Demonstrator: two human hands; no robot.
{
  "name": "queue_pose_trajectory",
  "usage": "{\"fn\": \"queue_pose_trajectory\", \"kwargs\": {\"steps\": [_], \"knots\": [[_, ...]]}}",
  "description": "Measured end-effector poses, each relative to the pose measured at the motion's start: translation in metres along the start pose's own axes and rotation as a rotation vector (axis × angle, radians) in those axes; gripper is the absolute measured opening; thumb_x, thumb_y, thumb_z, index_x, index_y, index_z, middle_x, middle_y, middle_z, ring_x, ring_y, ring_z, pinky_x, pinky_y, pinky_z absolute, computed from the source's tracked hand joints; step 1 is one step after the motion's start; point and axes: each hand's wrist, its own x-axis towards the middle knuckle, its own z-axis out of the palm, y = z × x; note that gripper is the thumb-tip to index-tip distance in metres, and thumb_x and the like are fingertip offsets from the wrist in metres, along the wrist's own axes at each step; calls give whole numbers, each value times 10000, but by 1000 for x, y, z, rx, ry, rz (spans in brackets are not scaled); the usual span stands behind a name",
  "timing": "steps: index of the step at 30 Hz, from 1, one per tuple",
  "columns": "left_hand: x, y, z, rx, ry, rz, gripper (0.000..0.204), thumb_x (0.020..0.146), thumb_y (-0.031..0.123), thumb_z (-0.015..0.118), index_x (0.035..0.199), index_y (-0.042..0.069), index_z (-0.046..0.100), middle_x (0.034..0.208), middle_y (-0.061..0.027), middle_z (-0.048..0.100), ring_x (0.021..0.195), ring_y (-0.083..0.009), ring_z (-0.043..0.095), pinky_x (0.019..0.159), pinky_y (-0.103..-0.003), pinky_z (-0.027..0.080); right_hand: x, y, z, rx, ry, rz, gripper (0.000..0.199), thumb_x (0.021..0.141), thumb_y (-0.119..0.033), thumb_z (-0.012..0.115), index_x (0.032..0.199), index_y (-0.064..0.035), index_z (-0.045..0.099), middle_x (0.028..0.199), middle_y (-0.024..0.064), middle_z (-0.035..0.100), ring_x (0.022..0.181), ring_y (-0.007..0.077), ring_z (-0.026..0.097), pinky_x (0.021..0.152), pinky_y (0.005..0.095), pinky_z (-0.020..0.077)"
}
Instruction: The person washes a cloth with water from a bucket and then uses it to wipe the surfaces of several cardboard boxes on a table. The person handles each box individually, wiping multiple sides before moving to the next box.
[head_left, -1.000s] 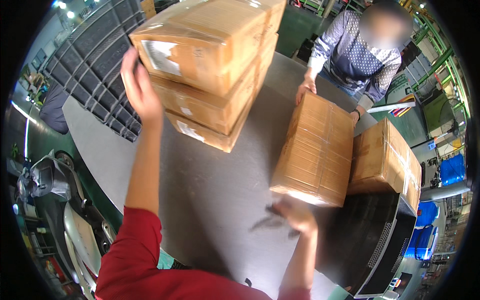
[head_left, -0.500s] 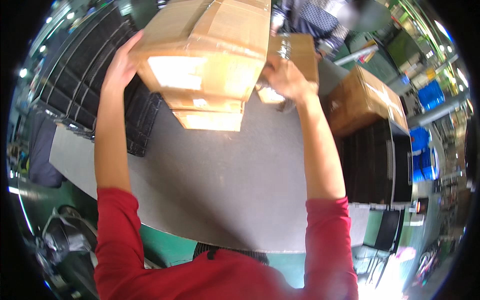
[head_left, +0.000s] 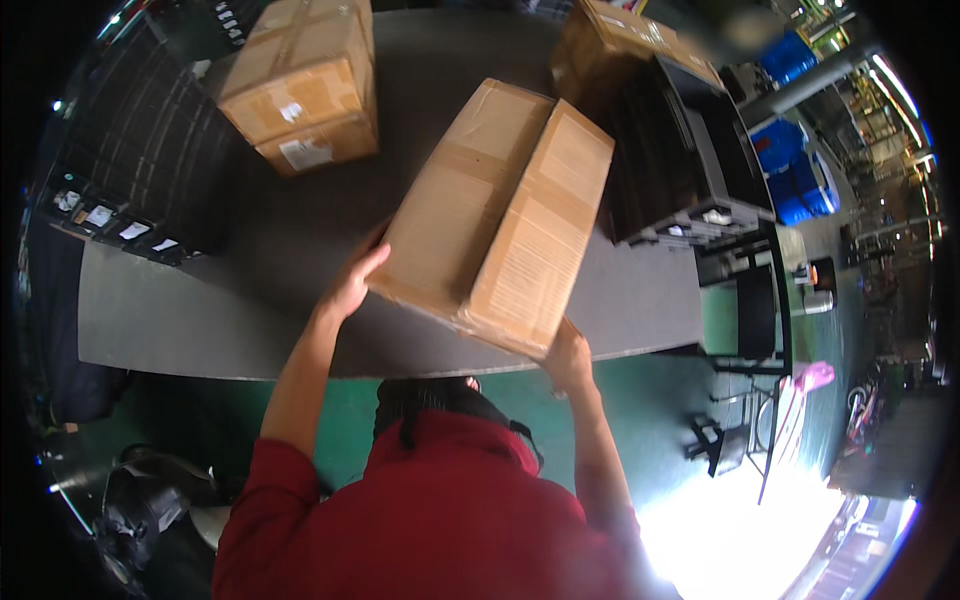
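A taped brown cardboard box [head_left: 455, 200] is held between my two hands, turned at a slant over the near half of the grey table [head_left: 150, 310]. My left hand [head_left: 350, 285] grips its left side by the near corner, thumb on the cardboard and the other fingers hidden. At the near right corner, my right hand [head_left: 568, 358] holds the box's lower edge, its fingers mostly hidden behind the cardboard. The underside is out of sight, so I cannot tell whether the box touches the table.
Two stacked cardboard boxes [head_left: 290, 100] stand at the back left. Black crates [head_left: 130, 150] line the left side. On the right, another carton [head_left: 600, 50] sits by black bins [head_left: 660, 160]. The table's curved front edge [head_left: 330, 377] runs close to my body.
The box in my hands has come away from the back-left stack, nearer to me and rightward, and is turned. My right hand has moved down to its near corner.
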Motion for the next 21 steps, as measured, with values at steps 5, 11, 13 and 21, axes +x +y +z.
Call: {"fn": "queue_pose_trajectory", "kwargs": {"steps": [5, 11, 13, 21], "knots": [[10, -57, -4, 525, 15, 29, 527, 935, 309, 495, 1378, 54, 368, 1393, -122, 418, 1296, -239, 374, 1068, -336, 279, -6, 62, -19, -41, 241, -39, 234, 853, -118, 561, 1070, -43, 608, 910, 155, 668, 833, 290, 657, 743, 361, 513], [9, -57, 66, 1116, 300, 260, 575, 873, 409, 570, 1364, 163, 400, 1348, -169, 445, 1220, -351, 447, 989, -413, 399, 27, -1, -40, 379, 123, -254, 238, 846, -145, 640, 1062, -48, 626, 1009, 109, 619, 917, 194, 592, 773, 323, 477], [11, -62, 73, 1156, 283, 299, 577, 841, 338, 628, 1359, 207, 411, 1361, -162, 429, 1140, -367, 514, 882, -410, 487, 47, 14, 2, 14, -70, -538, 320, 851, -207, 623, 1143, -77, 602, 1109, 96, 590, 1038, 235, 541, 870, 358, 438], [12, -63, 80, 1111, 279, 272, 580, 786, 267, 698, 1317, 215, 471, 1347, -136, 452, 1065, -350, 574, 811, -407, 542, 333, 118, -52, -521, 551, -563, 279, 895, -223, 483, 1113, -92, 596, 1063, 165, 556, 946, 378, 522, 828, 475, 455]]}}
